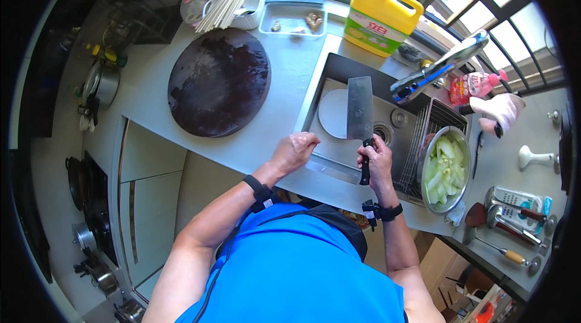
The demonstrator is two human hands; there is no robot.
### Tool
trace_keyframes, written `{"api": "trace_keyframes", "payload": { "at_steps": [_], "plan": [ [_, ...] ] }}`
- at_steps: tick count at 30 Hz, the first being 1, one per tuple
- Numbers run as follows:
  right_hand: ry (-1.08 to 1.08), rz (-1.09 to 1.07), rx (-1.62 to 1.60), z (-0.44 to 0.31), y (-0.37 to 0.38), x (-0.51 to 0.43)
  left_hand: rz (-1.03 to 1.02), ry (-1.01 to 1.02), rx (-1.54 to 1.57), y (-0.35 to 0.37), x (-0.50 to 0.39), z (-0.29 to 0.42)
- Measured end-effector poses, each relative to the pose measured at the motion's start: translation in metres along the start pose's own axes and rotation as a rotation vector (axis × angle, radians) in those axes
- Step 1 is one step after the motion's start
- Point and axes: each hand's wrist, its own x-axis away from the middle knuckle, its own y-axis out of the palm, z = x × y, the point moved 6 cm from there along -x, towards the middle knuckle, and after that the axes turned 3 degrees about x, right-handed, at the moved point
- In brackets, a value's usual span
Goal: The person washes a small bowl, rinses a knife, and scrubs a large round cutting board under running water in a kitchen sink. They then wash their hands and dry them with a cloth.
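Note:
My right hand (377, 159) grips a cleaver by its black handle (366, 164). Its broad steel blade (360, 107) is held up over the sink (354, 159) and partly covers a white plate (332, 112) in the basin. Over the sink's left front rim is my left hand (295, 150), its fingers curled together, with nothing visible in them. To the right of the cleaver, a steel bowl (467, 178) holds pale green sliced vegetable (447, 166). Beside that bowl a wire rack (415, 150) hangs in the sink.
A round dark chopping board (220, 82) lies on the counter at left. Behind it stand a chopstick-topped white basket (256, 7) and a clear tray (268, 21) with ginger (313, 21). A yellow detergent jug (381, 19) and a chrome faucet (440, 66) rise behind the sink.

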Motion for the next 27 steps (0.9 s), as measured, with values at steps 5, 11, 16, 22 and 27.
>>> {"api": "trace_keyframes", "payload": {
  "at_steps": [5,11,16,22,27],
  "plan": [
    [0.004,-0.006,0.034,0.001,0.025,0.005,0.463,0.0,-0.412,-0.046,0.029,-0.038],
    [-0.297,0.152,0.427,-0.028,0.042,0.014,-0.072,0.39,-0.076,0.0,0.025,-0.022],
    [-0.467,0.316,0.62,-0.05,0.07,0.034,0.248,0.337,0.136,-0.083,0.074,-0.047],
    [-0.432,0.179,0.573,-0.063,0.173,0.052,0.529,0.071,0.41,-0.204,0.146,-0.149],
    [-0.507,0.02,0.726,-0.102,0.286,0.044,0.701,0.093,0.548,-0.274,0.244,-0.239]
  ]
}}
